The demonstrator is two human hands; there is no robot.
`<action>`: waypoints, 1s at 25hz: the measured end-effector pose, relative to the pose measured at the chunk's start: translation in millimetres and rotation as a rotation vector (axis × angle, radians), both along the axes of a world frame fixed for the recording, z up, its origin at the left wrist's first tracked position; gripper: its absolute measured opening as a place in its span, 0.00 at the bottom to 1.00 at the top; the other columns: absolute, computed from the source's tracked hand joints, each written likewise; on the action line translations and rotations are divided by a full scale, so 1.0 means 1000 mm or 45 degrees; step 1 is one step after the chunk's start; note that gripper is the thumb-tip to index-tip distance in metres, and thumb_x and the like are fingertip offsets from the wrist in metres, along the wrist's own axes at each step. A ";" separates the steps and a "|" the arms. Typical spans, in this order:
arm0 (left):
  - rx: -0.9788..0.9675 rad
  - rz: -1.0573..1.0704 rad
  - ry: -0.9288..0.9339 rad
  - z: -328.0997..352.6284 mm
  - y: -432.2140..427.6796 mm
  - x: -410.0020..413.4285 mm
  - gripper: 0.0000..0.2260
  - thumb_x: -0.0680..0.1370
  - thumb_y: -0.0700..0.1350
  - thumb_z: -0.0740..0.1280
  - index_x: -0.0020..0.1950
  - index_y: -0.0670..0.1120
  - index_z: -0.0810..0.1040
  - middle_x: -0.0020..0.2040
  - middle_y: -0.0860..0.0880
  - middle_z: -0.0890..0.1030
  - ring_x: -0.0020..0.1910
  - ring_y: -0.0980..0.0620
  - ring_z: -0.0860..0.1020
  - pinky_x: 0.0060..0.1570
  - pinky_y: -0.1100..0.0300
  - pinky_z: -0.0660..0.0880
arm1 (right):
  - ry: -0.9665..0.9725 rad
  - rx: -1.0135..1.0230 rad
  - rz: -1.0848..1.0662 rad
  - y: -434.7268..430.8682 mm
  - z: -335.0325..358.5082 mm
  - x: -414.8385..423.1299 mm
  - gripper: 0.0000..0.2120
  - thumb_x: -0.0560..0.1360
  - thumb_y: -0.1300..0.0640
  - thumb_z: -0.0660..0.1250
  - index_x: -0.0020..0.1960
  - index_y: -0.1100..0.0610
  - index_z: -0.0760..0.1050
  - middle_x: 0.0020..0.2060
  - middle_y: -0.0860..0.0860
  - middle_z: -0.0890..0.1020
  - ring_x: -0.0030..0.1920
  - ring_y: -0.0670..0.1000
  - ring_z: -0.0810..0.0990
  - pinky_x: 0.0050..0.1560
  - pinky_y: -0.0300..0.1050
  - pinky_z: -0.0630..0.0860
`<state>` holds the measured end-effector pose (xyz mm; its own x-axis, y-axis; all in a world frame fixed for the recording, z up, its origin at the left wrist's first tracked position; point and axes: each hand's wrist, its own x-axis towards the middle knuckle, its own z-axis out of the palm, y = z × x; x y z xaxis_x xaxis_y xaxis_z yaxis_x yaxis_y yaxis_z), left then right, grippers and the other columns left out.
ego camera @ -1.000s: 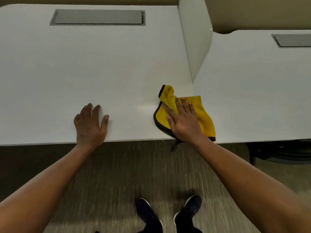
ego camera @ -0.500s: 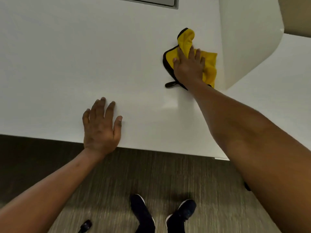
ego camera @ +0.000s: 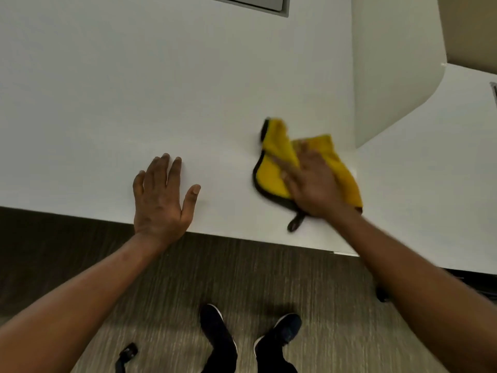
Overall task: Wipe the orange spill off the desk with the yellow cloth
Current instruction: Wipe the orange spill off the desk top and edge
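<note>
Right hand (ego camera: 313,184) lies flat on the yellow cloth (ego camera: 271,170), palm down, fingers spread and blurred. It presses the cloth to the counter (ego camera: 134,90) and grasps nothing; the grip is released, fingers extended rather than curled.

Cloth: yellow with a dark edging, bunched, one corner folded up toward the far side. It sits on the white counter close to the near edge, just left of the base of the white divider panel (ego camera: 390,63). A small dark loop (ego camera: 295,222) trails from the cloth's near edge, lying on the counter beside the wrist.

Left hand (ego camera: 161,200) rests flat on the counter near the front edge, well apart from the cloth, fingers splayed, thumb out to the right. Grip released, holding nothing.

No orange mark shows on the visible counter surface; whatever lies under the cloth is hidden.

A grey recessed panel (ego camera: 255,2) is set into the counter at the far edge. Below the counter edge: striped carpet floor (ego camera: 322,292), two dark shoes (ego camera: 215,327), and a small dark object (ego camera: 126,354) on the floor to the left, too blurred to identify.
</note>
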<state>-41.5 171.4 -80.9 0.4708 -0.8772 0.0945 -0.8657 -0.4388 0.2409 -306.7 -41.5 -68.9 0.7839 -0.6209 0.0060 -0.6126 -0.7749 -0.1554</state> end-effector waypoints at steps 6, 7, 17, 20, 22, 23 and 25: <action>0.018 -0.001 -0.021 -0.001 0.000 -0.002 0.32 0.82 0.61 0.50 0.79 0.41 0.63 0.79 0.38 0.64 0.78 0.38 0.62 0.75 0.38 0.60 | -0.027 0.021 -0.786 -0.113 0.010 0.110 0.24 0.84 0.45 0.50 0.80 0.44 0.58 0.80 0.59 0.58 0.80 0.64 0.55 0.78 0.64 0.50; 0.019 -0.002 -0.019 -0.001 0.000 -0.002 0.32 0.82 0.61 0.50 0.79 0.41 0.63 0.79 0.38 0.64 0.78 0.39 0.62 0.75 0.38 0.59 | -0.022 0.027 -0.737 -0.095 0.009 0.128 0.25 0.83 0.45 0.50 0.80 0.45 0.58 0.80 0.59 0.59 0.79 0.64 0.56 0.77 0.64 0.52; -0.008 -0.007 -0.005 -0.002 0.001 -0.001 0.32 0.81 0.61 0.50 0.78 0.42 0.65 0.79 0.39 0.64 0.78 0.39 0.62 0.76 0.39 0.59 | -0.067 0.014 -0.262 0.008 0.004 -0.017 0.24 0.83 0.48 0.57 0.78 0.44 0.64 0.77 0.61 0.66 0.78 0.63 0.61 0.78 0.61 0.57; -0.007 -0.013 -0.002 -0.001 0.001 -0.001 0.32 0.81 0.61 0.50 0.78 0.42 0.65 0.79 0.39 0.64 0.78 0.39 0.62 0.76 0.39 0.59 | -0.015 -0.028 -0.493 -0.062 0.010 -0.006 0.23 0.83 0.49 0.57 0.78 0.44 0.64 0.77 0.61 0.66 0.77 0.65 0.61 0.77 0.61 0.57; -0.006 -0.014 0.001 -0.002 0.001 0.000 0.32 0.81 0.60 0.50 0.78 0.41 0.66 0.78 0.38 0.64 0.78 0.39 0.62 0.75 0.39 0.59 | 0.013 -0.005 -0.563 -0.071 0.004 0.006 0.24 0.83 0.46 0.56 0.79 0.42 0.61 0.79 0.59 0.62 0.79 0.64 0.58 0.77 0.63 0.53; -0.007 -0.014 0.002 -0.001 0.001 0.000 0.31 0.81 0.60 0.50 0.78 0.41 0.66 0.78 0.38 0.64 0.78 0.38 0.62 0.75 0.39 0.59 | 0.010 -0.004 -0.584 -0.068 0.003 0.008 0.24 0.83 0.45 0.55 0.79 0.42 0.61 0.79 0.59 0.62 0.79 0.65 0.57 0.78 0.63 0.53; -0.016 -0.011 -0.009 -0.001 0.001 -0.001 0.31 0.82 0.60 0.51 0.77 0.41 0.66 0.78 0.38 0.65 0.77 0.38 0.63 0.75 0.38 0.60 | -0.001 -0.027 -0.658 -0.050 0.001 0.009 0.25 0.82 0.44 0.56 0.79 0.43 0.62 0.79 0.59 0.62 0.79 0.65 0.57 0.78 0.63 0.52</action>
<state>-42.1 172.7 -82.1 0.4624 -0.8799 0.1088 -0.8712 -0.4282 0.2401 -298.1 -91.7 -68.0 0.3746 -0.9269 0.0234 -0.9162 -0.3740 -0.1437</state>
